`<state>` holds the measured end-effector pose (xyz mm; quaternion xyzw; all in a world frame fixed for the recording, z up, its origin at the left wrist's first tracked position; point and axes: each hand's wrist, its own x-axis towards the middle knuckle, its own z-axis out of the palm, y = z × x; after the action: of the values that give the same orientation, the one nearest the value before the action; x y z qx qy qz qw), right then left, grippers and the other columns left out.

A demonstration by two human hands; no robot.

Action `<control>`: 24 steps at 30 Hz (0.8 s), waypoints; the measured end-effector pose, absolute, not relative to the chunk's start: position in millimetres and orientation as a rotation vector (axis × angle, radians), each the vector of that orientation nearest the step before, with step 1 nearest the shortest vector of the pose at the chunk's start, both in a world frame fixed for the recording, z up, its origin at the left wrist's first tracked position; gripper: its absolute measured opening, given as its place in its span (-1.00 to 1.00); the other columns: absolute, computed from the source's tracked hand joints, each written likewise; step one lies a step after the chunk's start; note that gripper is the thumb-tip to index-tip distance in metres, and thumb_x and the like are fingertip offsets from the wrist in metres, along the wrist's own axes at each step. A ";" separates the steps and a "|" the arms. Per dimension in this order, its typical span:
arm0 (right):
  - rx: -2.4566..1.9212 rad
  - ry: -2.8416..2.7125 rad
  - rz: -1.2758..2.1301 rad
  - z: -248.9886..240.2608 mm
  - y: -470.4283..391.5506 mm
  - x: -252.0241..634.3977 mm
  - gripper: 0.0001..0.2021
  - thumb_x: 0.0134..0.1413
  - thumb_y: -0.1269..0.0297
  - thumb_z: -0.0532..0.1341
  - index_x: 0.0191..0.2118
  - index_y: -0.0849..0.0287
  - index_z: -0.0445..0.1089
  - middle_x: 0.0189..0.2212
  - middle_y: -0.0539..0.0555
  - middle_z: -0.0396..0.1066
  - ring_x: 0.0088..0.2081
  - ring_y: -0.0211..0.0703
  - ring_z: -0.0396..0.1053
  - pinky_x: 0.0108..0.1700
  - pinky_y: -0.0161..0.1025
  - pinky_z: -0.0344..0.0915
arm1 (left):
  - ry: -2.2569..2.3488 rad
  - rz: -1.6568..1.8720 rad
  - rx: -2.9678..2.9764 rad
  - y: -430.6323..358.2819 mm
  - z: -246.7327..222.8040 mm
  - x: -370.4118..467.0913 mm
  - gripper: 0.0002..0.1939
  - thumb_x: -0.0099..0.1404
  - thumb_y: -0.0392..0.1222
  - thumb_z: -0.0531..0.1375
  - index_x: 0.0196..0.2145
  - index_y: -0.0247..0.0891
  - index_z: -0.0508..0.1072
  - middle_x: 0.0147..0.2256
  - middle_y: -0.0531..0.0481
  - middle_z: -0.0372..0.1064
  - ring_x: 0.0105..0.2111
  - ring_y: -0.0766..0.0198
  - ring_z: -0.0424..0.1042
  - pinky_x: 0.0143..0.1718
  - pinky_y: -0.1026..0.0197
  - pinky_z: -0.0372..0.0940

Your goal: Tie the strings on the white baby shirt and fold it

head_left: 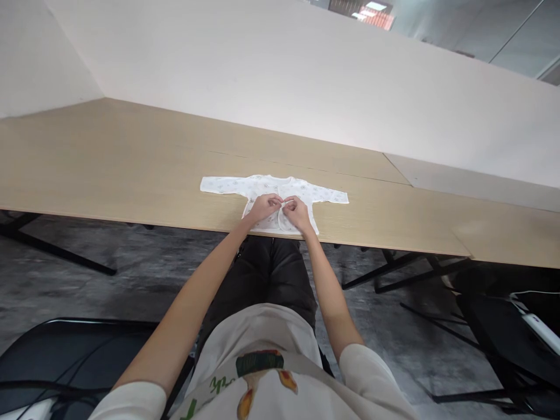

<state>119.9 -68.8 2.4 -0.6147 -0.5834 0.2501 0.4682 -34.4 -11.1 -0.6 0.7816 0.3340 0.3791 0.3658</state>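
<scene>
— Reaching forward how?
— With bare forearms (205, 283) angled inward, pinching the front opening between fingertips of the left hand (266, 207) and right hand (297, 213), nearly meeting.
— Touching what?
— A white long-sleeved baby top (278, 186), sprinkled with small faint motifs, spread flat at the near edge of the desk (161, 160) with sleeves outstretched.
— And beyond?
— Pale wood grain, then a smooth white partition (271, 76).

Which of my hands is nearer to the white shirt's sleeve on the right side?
Right. Your right hand is at the front of the white shirt, a little left of that sleeve; your left hand is farther left across the front.
</scene>
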 end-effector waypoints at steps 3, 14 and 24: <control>-1.531 -1.396 0.624 1.2 -66.9 121.0 -0.72 -0.17 0.41 0.16 -0.23 0.17 0.43 -0.46 -0.05 0.46 -0.40 -0.24 0.41 -0.21 -0.28 0.37 | 0.988 0.939 2.088 -10.0 -1.1 -32.0 -0.75 0.11 -0.22 0.17 -0.28 -0.26 0.59 -0.29 -0.07 0.59 -0.26 0.18 0.53 -0.13 0.18 0.36; -1.667 -1.566 0.482 1.4 -67.0 119.8 -0.82 0.00 0.43 0.20 -0.36 0.20 0.59 -0.41 0.09 0.58 -0.35 -0.13 0.49 -0.18 -0.26 0.38 | 1.333 0.844 2.382 -18.4 1.0 -26.9 -0.67 0.14 -0.17 0.24 -0.13 -0.21 0.61 -0.04 -0.17 0.51 0.08 -0.10 0.37 0.17 -0.12 0.14; -1.951 -1.795 0.261 43.8 -16.2 177.2 -0.69 0.08 0.44 0.12 -0.11 0.24 0.53 -0.10 0.17 0.56 -0.14 -0.10 0.47 -0.07 -0.29 0.32 | 1.297 0.213 2.568 19.2 25.0 -69.4 -0.22 0.33 0.31 0.01 0.39 -0.06 0.08 0.42 -0.11 -0.11 0.40 -0.10 -0.11 0.35 -0.16 -0.20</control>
<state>177.2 -16.2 43.8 -0.7115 -0.6548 0.0952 0.2366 -69.4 19.2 25.0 0.8829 0.4458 0.0733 0.1279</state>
